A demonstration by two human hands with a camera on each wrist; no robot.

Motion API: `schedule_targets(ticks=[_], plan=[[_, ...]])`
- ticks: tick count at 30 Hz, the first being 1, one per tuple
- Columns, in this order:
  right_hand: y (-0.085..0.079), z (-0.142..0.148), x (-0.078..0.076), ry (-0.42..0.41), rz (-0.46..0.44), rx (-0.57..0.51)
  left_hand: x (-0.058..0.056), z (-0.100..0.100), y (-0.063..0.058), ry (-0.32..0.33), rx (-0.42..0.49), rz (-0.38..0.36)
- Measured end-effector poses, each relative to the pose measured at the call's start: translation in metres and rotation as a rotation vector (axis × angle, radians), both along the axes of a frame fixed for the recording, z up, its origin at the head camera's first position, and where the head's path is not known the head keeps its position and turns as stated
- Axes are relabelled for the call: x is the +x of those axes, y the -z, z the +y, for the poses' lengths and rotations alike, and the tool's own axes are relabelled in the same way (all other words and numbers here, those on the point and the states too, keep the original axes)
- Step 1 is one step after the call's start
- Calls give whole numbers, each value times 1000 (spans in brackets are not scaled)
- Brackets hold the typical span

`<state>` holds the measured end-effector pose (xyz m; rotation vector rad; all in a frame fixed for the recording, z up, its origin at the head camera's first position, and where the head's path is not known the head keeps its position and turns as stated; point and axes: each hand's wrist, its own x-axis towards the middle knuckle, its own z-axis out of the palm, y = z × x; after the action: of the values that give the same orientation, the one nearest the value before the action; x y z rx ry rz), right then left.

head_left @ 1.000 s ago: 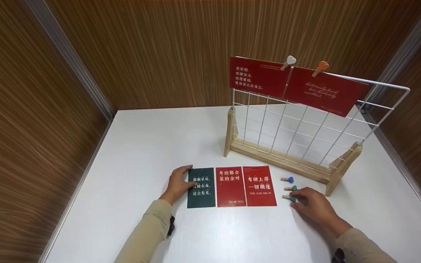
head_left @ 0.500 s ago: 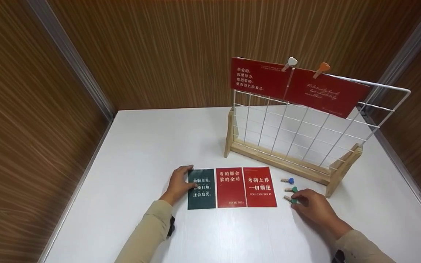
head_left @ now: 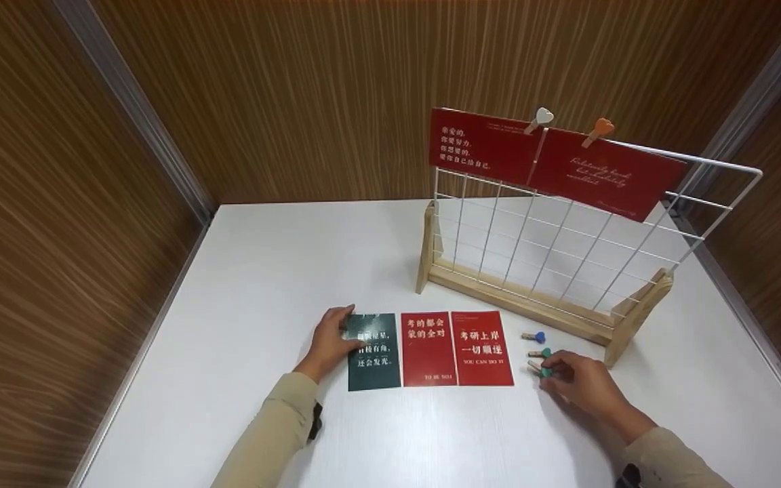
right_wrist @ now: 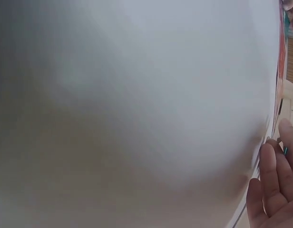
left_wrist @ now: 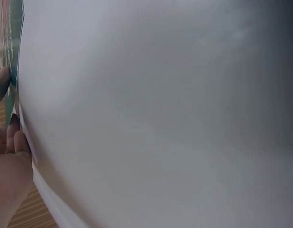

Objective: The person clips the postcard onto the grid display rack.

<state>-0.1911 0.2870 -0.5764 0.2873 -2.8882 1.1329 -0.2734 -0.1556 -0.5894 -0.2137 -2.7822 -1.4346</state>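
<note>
In the head view, my left hand (head_left: 329, 344) pinches the left side of a dark green card (head_left: 373, 369) with white lettering. Its thumb lies on the card's face, and the left edge looks slightly bent up. Two red cards, one in the middle (head_left: 428, 352) and one on the right (head_left: 483, 349), lie flat alongside it. My right hand (head_left: 584, 383) pinches a small wooden clothespin (head_left: 544, 372) with a green heart, tilted at the fingertips. Just above it lie another green-heart clothespin (head_left: 539, 353) and a blue-heart clothespin (head_left: 534, 337).
Behind the clothespins stands a white wire grid rack (head_left: 546, 237) on a wooden base (head_left: 519, 298). Two red cards (head_left: 607, 173) hang along its top, held by a white-heart clothespin (head_left: 539, 120) and an orange-heart clothespin (head_left: 598, 131). Wood-grain panels surround the white table (head_left: 282, 257).
The clothespin at my right fingertips has turned and tilted up. The green card's left edge has risen slightly under my left hand. Both arms stay nearly where they were.
</note>
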Motion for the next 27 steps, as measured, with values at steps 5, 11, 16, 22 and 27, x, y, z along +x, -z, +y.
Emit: schedule_targets(ticks=[5,11,16,22,27], plan=[[-1,-1,-1,-36,17,-69,0,-3,-2,-25,14,-21],[-2,-2,-2,-77,-11,-224,0,-7,-2,-56,68,-32],[-5,-3,-4,-92,-65,-322,-1,-11,-3,-68,89,-34],[-6,-5,-5,-118,-105,-413,-1,-15,-11,-63,187,-91],[-8,-6,-8,-162,-104,-504,-3,-18,-16,-53,256,-140]])
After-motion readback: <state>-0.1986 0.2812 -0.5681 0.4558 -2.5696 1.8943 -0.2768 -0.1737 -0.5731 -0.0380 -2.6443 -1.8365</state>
